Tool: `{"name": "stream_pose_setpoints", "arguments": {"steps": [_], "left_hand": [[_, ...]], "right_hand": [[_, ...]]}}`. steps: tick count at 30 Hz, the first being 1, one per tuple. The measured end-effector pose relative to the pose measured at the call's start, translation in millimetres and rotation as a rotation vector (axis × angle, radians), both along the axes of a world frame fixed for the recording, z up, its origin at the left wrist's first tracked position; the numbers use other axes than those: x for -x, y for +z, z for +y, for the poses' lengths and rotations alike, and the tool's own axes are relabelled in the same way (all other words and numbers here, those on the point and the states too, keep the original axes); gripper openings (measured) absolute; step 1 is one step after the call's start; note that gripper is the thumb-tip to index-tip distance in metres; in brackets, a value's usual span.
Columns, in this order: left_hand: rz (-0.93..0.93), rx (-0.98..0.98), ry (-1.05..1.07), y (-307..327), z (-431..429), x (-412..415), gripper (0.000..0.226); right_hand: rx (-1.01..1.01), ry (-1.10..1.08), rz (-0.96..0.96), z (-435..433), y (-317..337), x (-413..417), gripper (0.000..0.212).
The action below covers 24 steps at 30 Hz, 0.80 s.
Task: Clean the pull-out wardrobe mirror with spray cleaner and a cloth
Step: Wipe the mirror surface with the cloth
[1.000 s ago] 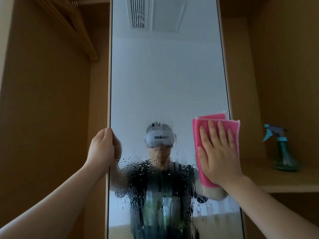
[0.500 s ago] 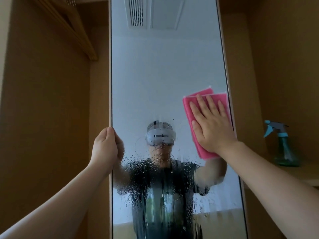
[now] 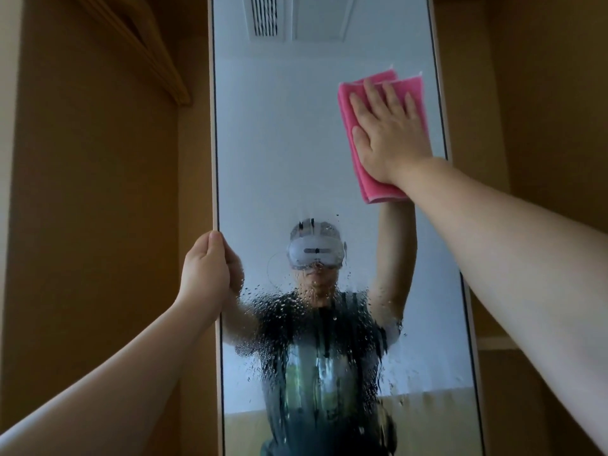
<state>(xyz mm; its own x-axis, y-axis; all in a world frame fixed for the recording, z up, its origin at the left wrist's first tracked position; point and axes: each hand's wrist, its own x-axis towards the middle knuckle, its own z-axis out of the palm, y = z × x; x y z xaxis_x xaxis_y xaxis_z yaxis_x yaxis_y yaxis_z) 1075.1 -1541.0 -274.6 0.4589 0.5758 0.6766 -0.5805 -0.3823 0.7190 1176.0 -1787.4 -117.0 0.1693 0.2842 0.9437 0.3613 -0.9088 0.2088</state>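
pink cloth (image 3: 370, 185) pressing high on the wet mirror (image 3: 296, 143)

the left hand (image 3: 205, 271) is gripping the mirror's left edge, fingers curling round the frame. the right hand (image 3: 388, 136) is lying flat, fingers spread, pressing the cloth against the upper right glass. spray droplets (image 3: 312, 324) are clinging lower down. the wooden wardrobe (image 3: 98, 225) is standing behind.

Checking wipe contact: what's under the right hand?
The cloth, pressed flat on the mirror by the right hand. The mirror surface it covers is hidden.
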Motion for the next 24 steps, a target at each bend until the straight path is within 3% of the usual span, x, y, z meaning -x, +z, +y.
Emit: {"name": "stream_pose_setpoints", "arguments": {"steps": [13, 24], "left_hand": [[-0.01, 0.016, 0.008, 1, -1, 0, 0.042], [-0.019, -0.007, 0.036, 4, -9, 10, 0.04]], "right_hand": [[0.08, 0.02, -0.02, 2, -20, 3, 0.058], [0.266, 0.032, -0.064, 17, -125, 8, 0.057]]}}
